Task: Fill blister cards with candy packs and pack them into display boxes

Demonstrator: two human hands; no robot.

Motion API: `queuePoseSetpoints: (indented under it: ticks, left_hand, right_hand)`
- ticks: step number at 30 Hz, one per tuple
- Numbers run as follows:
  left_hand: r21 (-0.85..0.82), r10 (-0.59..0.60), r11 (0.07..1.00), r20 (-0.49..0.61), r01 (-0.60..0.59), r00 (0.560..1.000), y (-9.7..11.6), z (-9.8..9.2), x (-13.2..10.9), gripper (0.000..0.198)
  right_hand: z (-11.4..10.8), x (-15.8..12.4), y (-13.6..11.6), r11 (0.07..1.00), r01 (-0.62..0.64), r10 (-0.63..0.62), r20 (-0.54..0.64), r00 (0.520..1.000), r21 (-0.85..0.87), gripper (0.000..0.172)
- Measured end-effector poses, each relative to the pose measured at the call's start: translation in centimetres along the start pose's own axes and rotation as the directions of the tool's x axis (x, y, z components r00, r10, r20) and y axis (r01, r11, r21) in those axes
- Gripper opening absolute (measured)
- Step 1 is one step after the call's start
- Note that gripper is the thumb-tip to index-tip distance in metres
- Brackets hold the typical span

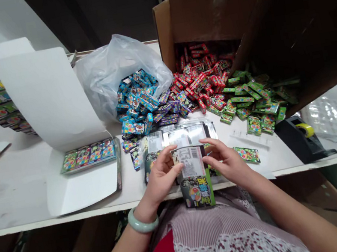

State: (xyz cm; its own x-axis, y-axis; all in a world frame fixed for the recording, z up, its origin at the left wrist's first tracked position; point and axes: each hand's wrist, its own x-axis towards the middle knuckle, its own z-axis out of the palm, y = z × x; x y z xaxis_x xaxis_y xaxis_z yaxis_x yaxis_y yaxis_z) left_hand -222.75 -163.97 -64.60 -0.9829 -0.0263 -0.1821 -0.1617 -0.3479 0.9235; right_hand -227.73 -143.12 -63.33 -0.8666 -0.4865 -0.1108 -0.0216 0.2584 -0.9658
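Observation:
Both hands hold one printed packet (195, 186) upright at the table's front edge, its lower part green and black, its upper part pale with a barcode. My left hand (162, 175) pinches its upper left side, a pale green bangle on that wrist. On the upper right side, the fingers and thumb of my right hand (225, 160) are closed. Behind the packet lies a stack of clear and dark packets (153, 142). A single small green box (247, 154) lies right of my right hand.
Beyond are blue boxes (137, 99) by a plastic bag (97, 73), purple boxes (168, 108), red boxes (200, 81) spilling from a carton (201, 16), and green boxes (255, 97). An open white display box (48, 95) stands left, a tape dispenser (298, 142) right.

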Motion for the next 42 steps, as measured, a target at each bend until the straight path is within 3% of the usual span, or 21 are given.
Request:
queuePoseSetpoints:
  ticks: [3,7,9,11,14,18,21,27,31,33,39,42]
  left_hand:
    - [0.177,0.03,0.984,-0.028,-0.024,0.999,0.0,-0.3,-0.5,0.03]
    - [0.357,0.177,0.926,-0.126,-0.121,0.976,0.0,-0.1,-0.1,0.011]
    - [0.328,0.154,0.938,-0.1,-0.114,0.983,0.2,0.1,0.5,0.01]
    - [0.232,0.094,0.97,-0.066,-0.076,0.993,0.5,0.1,1.1,0.009]
    - [0.128,0.026,0.992,-0.047,-0.02,0.999,0.8,-0.2,1.4,0.022]
    - [0.216,0.067,0.975,-0.032,-0.058,0.997,1.0,-0.5,1.2,0.014]
    - [0.2,0.106,0.974,-0.006,-0.102,0.994,1.2,-0.1,1.3,0.007]
    - [0.174,0.04,0.984,-0.099,-0.022,0.994,1.7,0.8,2.1,0.007]
    - [0.209,0.036,0.978,-0.101,-0.014,0.994,1.5,0.4,2.4,0.007]
    - [0.197,0.034,0.98,-0.071,-0.02,0.997,1.4,0.0,2.5,0.009]
    - [0.261,0.049,0.96,0.203,-0.103,0.978,2.1,-1.5,2.1,0.012]
    - [0.276,0.087,0.95,0.222,-0.149,0.971,1.7,-2.2,1.4,0.011]
  right_hand:
    - [-0.9,0.1,-0.5,0.982,0.005,0.013,0.096,0.995,-0.19,0.023]
    - [-1.2,1.1,-0.7,0.939,0.126,-0.116,0.048,0.992,-0.319,0.01]
    - [-1.0,1.8,-0.6,0.966,0.14,-0.137,0.026,0.99,-0.218,0.012]
    - [-0.8,2.2,-0.4,0.996,0.072,-0.072,-0.001,0.997,-0.045,0.007]
    - [-0.5,2.3,-0.2,0.991,-0.034,0.037,-0.021,0.999,0.129,0.023]
    - [-0.5,1.9,-0.6,0.994,0.083,-0.084,-0.015,0.996,-0.066,0.008]
    - [-0.6,1.8,-1.6,0.973,0.165,-0.158,0.05,0.986,-0.163,0.008]
    - [-0.2,3.1,-2.3,0.995,-0.044,0.046,0.02,0.999,-0.088,0.017]
    - [0.3,3.6,-2.2,0.996,-0.076,0.08,0.066,0.995,-0.056,0.017]
    - [0.4,3.7,-2.3,0.995,-0.081,0.085,0.076,0.994,-0.055,0.017]
    - [-0.4,2.9,-2.8,0.982,0.023,0.002,0.135,0.991,-0.186,0.017]
    - [-0.4,1.8,-2.4,0.964,0.099,-0.063,0.149,0.987,-0.248,0.01]
